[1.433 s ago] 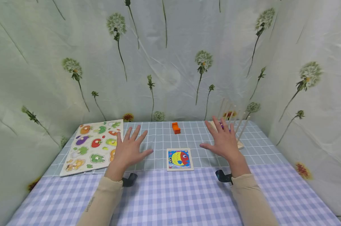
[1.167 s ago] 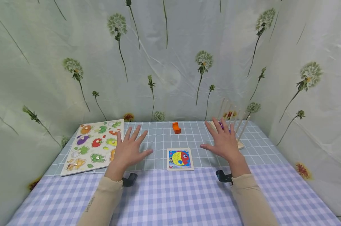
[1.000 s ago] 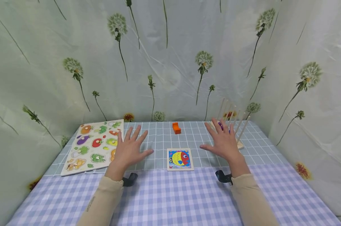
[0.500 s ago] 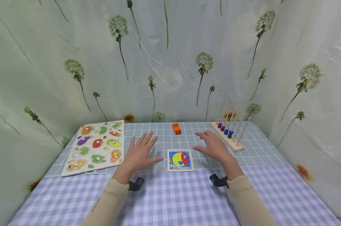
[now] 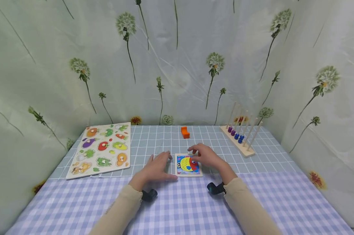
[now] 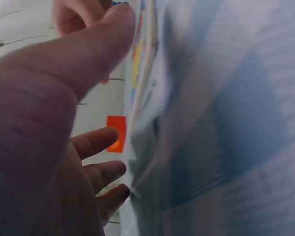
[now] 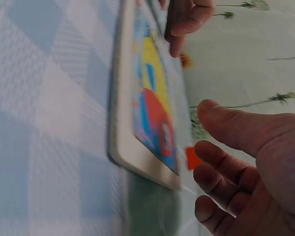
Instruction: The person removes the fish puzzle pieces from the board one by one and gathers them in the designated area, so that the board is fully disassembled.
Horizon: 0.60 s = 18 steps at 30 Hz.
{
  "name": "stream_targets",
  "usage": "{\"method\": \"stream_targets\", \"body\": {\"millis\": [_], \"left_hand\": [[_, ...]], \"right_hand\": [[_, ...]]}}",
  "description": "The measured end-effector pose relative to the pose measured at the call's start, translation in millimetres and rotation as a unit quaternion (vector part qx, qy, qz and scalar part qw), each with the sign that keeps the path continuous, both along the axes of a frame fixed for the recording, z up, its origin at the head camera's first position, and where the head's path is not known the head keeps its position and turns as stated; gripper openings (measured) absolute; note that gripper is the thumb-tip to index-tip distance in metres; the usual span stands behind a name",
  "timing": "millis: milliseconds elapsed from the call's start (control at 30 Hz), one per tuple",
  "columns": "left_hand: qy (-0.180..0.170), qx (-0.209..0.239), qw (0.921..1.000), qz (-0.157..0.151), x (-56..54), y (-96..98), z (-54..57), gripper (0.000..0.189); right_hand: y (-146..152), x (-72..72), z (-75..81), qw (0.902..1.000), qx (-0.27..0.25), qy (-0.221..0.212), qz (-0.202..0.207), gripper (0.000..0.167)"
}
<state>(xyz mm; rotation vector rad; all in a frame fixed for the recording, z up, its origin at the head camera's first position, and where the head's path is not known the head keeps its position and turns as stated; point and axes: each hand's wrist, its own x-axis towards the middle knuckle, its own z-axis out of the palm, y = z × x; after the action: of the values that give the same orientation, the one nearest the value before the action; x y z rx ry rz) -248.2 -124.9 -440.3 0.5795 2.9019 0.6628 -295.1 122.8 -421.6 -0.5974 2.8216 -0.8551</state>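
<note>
The fish puzzle (image 5: 184, 166) lies flat on the grey cloth (image 5: 153, 138), right where the checked cloth (image 5: 185, 205) starts. The left hand (image 5: 155, 169) is just beside it, with fingers apart. The right hand (image 5: 208, 156) is over its right side, thumb and fingertips apart. Neither hand grips it. For a good hold, both side edges seem best, kept level. The orange toy (image 5: 185, 133) sits behind, the veg board (image 5: 113, 156) left, the peg stand (image 5: 239, 147) right. A flower curtain (image 5: 177, 81) hangs around.

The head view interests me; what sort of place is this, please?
Probably an indoor tabletop play setup: flower-printed fabric behind a cloth-covered table holding a vegetable puzzle board, framed fish picture and pegged stand.
</note>
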Motion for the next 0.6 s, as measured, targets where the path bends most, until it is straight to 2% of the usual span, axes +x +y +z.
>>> {"method": "stream_targets", "body": {"millis": [167, 400, 600], "left_hand": [[0.007, -0.002, 0.9999, -0.007, 0.4, 3.6, -3.8, 0.069], [0.035, 0.003, 0.9988, -0.035, 2.9, 5.6, -3.3, 0.065], [0.039, 0.012, 0.9978, -0.052, 2.4, 4.4, -8.5, 0.06]], "right_hand": [[-13.9, -6.4, -4.7, 0.9995, 0.011, -0.018, 0.025, 0.03], [-24.2, -11.3, -7.3, 0.9972, 0.032, 0.01, 0.066, 0.027], [-27.5, -10.5, -3.8, 0.9951, 0.044, 0.015, 0.087, 0.028]]}}
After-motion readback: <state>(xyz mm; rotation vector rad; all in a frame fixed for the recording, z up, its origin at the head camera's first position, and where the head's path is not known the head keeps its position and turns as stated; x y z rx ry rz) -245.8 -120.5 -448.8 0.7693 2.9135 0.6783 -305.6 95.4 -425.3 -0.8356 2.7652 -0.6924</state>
